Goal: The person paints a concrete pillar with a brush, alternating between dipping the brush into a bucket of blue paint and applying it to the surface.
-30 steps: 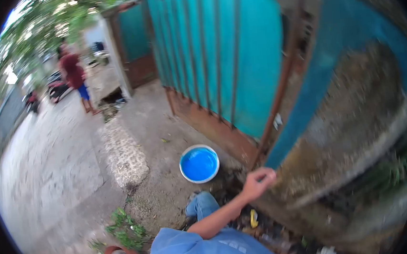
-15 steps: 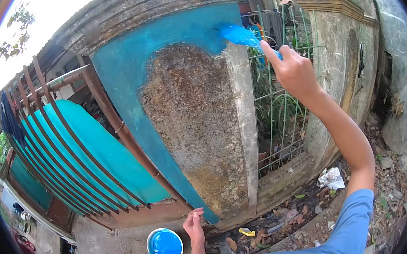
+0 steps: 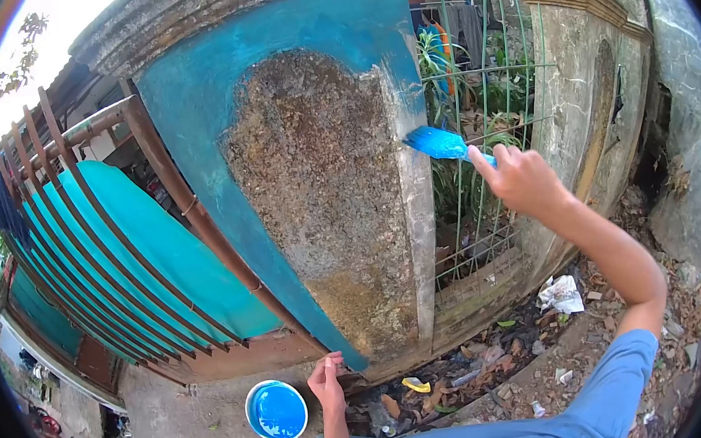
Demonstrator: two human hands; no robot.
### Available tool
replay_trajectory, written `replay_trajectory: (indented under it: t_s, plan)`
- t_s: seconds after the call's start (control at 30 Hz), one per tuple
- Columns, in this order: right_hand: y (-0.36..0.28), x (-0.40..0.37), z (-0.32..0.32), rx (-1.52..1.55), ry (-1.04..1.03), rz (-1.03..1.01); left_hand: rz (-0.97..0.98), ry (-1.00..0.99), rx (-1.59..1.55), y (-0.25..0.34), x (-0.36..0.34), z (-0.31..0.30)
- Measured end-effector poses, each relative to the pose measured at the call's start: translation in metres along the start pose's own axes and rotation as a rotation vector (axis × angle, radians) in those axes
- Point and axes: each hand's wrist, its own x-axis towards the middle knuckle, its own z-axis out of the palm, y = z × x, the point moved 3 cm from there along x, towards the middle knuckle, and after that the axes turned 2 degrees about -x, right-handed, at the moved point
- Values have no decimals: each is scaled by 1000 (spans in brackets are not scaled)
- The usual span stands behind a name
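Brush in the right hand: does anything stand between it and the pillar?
Nothing visible does. The right hand holds the brush with its bristles at the pillar's right edge; the wire fence stands behind the brush, not between them.

Light-blue short-sleeved shirt; sleeve ends near the elbow; forearms bare.
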Motion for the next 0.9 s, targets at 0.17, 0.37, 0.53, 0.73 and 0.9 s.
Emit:
replay_trajectory:
  t_s: [0.17, 0.37, 0.53, 0.73, 0.9]
  plan:
    - [20, 32, -1, -46, -138, -173, 25, -1, -8, -3, 1, 3]
    - [79, 76, -31, -282, 109, 27, 23, 5, 25, -8, -3, 3]
    - [97, 84, -61, -214, 412, 107, 27, 7, -16, -7, 0, 5]
    - [18, 55, 10, -179, 138, 12, 10, -37, 66, -4, -4, 12]
    - [-43, -5, 37, -43, -46, -165, -33, -44, 45, -19, -6, 6]
